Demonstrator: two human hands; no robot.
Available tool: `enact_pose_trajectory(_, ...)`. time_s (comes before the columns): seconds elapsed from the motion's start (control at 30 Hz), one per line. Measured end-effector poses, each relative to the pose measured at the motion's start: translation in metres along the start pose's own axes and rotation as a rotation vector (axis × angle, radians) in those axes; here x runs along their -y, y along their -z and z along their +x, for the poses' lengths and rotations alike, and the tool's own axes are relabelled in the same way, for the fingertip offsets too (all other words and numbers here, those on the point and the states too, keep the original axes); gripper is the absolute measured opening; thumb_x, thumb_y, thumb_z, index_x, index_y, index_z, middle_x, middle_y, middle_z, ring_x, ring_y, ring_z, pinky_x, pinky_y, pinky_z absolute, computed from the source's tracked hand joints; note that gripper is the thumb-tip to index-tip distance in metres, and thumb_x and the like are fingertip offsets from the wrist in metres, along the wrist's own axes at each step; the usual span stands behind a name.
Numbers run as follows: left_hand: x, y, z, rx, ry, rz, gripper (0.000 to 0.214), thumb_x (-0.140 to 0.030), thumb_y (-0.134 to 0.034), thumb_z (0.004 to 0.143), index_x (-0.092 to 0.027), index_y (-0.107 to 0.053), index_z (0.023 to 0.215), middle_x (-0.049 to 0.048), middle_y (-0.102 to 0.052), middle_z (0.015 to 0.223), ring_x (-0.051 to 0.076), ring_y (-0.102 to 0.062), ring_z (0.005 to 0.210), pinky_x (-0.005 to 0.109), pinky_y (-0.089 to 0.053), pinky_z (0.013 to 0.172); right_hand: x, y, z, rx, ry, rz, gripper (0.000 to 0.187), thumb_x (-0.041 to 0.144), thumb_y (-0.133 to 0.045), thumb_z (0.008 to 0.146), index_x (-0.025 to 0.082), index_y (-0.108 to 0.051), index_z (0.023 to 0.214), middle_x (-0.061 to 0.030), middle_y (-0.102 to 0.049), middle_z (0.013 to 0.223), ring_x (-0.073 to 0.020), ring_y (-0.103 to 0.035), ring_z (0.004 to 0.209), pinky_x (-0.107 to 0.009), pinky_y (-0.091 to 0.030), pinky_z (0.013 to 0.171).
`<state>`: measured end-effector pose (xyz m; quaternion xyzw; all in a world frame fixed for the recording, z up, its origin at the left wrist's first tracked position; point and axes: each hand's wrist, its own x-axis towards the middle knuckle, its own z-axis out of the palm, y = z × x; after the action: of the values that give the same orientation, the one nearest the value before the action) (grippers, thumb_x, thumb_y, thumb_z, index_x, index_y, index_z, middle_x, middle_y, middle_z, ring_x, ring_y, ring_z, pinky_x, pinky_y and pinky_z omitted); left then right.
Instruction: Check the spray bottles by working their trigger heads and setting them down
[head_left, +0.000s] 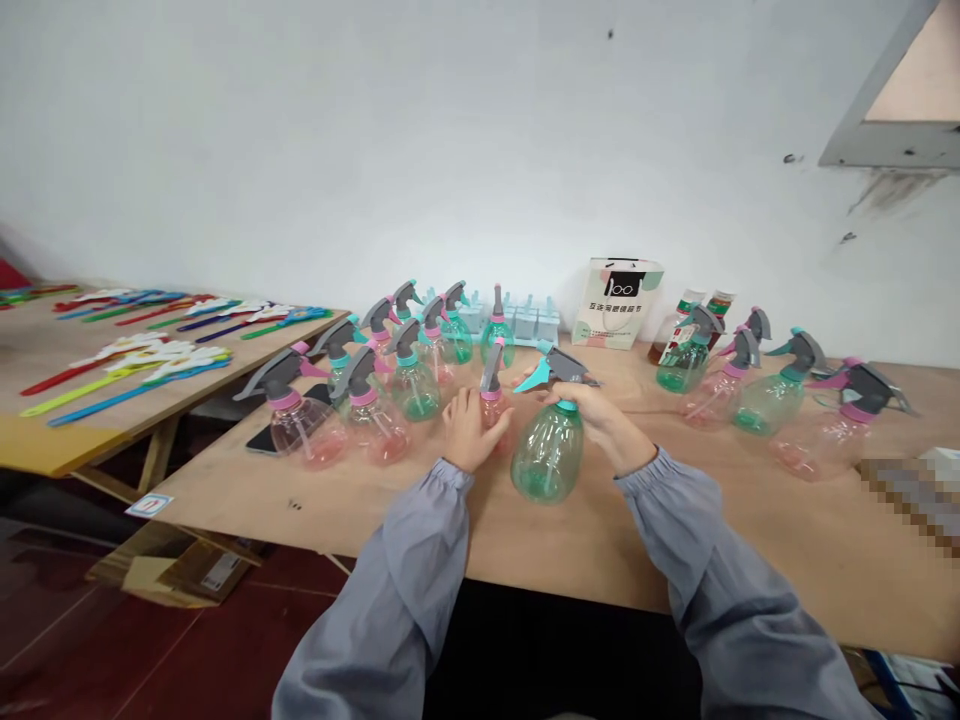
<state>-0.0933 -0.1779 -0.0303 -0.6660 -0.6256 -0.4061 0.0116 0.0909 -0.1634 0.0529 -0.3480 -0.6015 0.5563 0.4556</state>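
My right hand (611, 425) grips a green spray bottle (547, 455) by its neck, just under the grey and turquoise trigger head. That bottle is slightly tilted, in front of the others. My left hand (472, 430) is wrapped around a pink spray bottle (493, 400) on the table; the hand hides much of its body. To the left stand several more pink and green bottles, among them a pink one (304, 425) and a green one (415, 385). Another group is at the right, with a green bottle (769, 400) and a pink bottle (817, 440).
A paper bag (619, 305) stands against the wall, beside drink bottles (686, 320). Pale blue items (536, 322) line the back. A dark phone (262, 440) lies behind the left bottles. The left table (45, 455) carries colourful flat sticks. A cardboard box (202, 575) sits on the floor.
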Motion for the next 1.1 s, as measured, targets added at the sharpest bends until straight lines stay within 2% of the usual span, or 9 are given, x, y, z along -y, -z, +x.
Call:
enact_pose_trajectory(0.17,0.0023,-0.0001,0.0006,0.003,-0.005,-0.009,0.047,-0.049,-0.060,0.089,-0.019,-0.054,0.125,0.0144,-0.062,0.118,0.033,-0.056,0.120,0.045,-0.041,0.099,0.0057,-0.0012,0.0006,0.031,0.044,0.056,0.013,0.025,-0.063,0.050,0.021,-0.064,0.063,-0.0014,-0.066,0.067,-0.0214,-0.065,0.077,-0.033,-0.048,0.067)
enact_pose_trajectory(0.33,0.0032,-0.0013,0.0001,0.004,-0.013,0.019,0.043,-0.049,-0.060,0.089,-0.019,-0.056,0.120,0.0139,-0.062,0.118,0.032,-0.056,0.120,0.044,-0.040,0.099,0.0011,0.0022,0.0057,-0.032,0.016,0.000,0.011,0.025,-0.063,0.050,0.022,-0.062,0.060,-0.0012,-0.068,0.068,-0.0201,-0.063,0.074,-0.031,-0.047,0.064)
enact_pose_trajectory(0.53,0.0037,-0.0003,0.0005,0.008,-0.011,-0.001,0.045,-0.049,-0.060,0.089,-0.020,-0.055,0.122,0.0131,-0.063,0.117,0.032,-0.056,0.119,0.046,-0.039,0.102,0.0017,0.0016,0.0046,-0.017,0.004,0.053,0.016,0.024,-0.061,0.049,0.021,-0.062,0.065,-0.0007,-0.067,0.069,-0.0176,-0.060,0.072,-0.029,-0.043,0.062)
enact_pose_trajectory(0.77,0.0039,-0.0002,0.0012,-0.003,-0.004,-0.018,0.045,-0.050,-0.061,0.088,-0.020,-0.056,0.122,0.0116,-0.063,0.112,0.031,-0.057,0.118,0.045,-0.038,0.101,0.0030,0.0029,0.0055,-0.126,-0.046,0.126,0.018,0.021,-0.062,0.045,0.020,-0.063,0.063,0.0021,-0.061,0.064,-0.0107,-0.046,0.059,-0.026,-0.036,0.054)
enact_pose_trajectory(0.93,0.0039,-0.0003,0.0017,0.004,-0.007,-0.027,0.047,-0.048,-0.061,0.088,-0.020,-0.054,0.125,0.0123,-0.063,0.115,0.032,-0.057,0.119,0.046,-0.038,0.102,0.0060,0.0052,0.0036,-0.036,-0.083,0.093,0.012,0.024,-0.060,0.045,0.021,-0.059,0.057,0.0019,-0.057,0.057,-0.0102,-0.041,0.053,-0.027,-0.033,0.051)
enact_pose_trajectory(1.1,0.0026,0.0004,0.0013,0.011,0.005,-0.024,0.044,-0.048,-0.061,0.089,-0.020,-0.055,0.122,0.0114,-0.063,0.114,0.031,-0.057,0.119,0.046,-0.037,0.103,0.0085,0.0029,-0.0007,0.051,0.009,0.050,0.011,0.025,-0.060,0.048,0.022,-0.059,0.058,-0.0008,-0.063,0.064,-0.0169,-0.055,0.066,-0.031,-0.043,0.061)
